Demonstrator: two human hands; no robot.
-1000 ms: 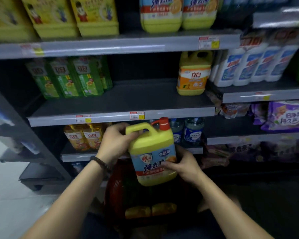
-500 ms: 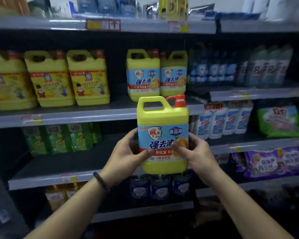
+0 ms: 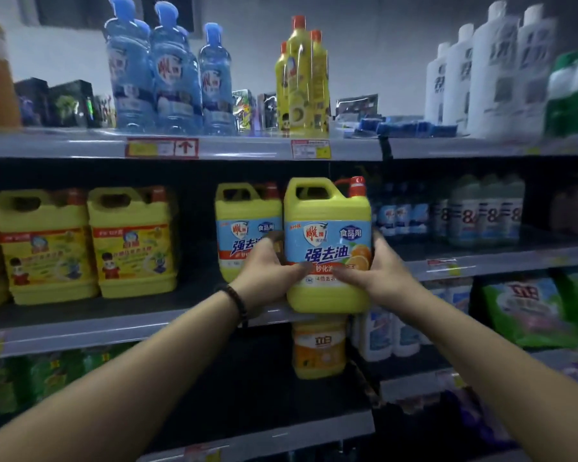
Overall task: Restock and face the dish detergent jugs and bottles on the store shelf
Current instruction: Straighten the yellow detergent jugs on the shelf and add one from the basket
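**Jug up at shelf height, slot just behind it**

Up it has come! Half a second ago the yellow jug (image 3: 327, 245) was out in front of the lower shelves; now it sits level with the middle shelf (image 3: 114, 320), base right at the front lip, the label facing us. The left hand (image 3: 271, 273) is wrapped round the jug's lower left side, fingers curled onto the label; the right hand (image 3: 377, 271) clamps the lower right side the same way. Both closed firmly on it, neither free.

Here is what matters: the jug stands upright, long axis vertical, red cap (image 3: 357, 186) at top right, and the open spot lies straight beyond the hands, further in. Just to its left stands a matching jug (image 3: 247, 225), touching or nearly so (hard to say which). To the right, the blue bottles (image 3: 401, 211) sit further back.

So I'd judge the push goes straight away from the person, both hands equally near, keeping clear of the neighbour.
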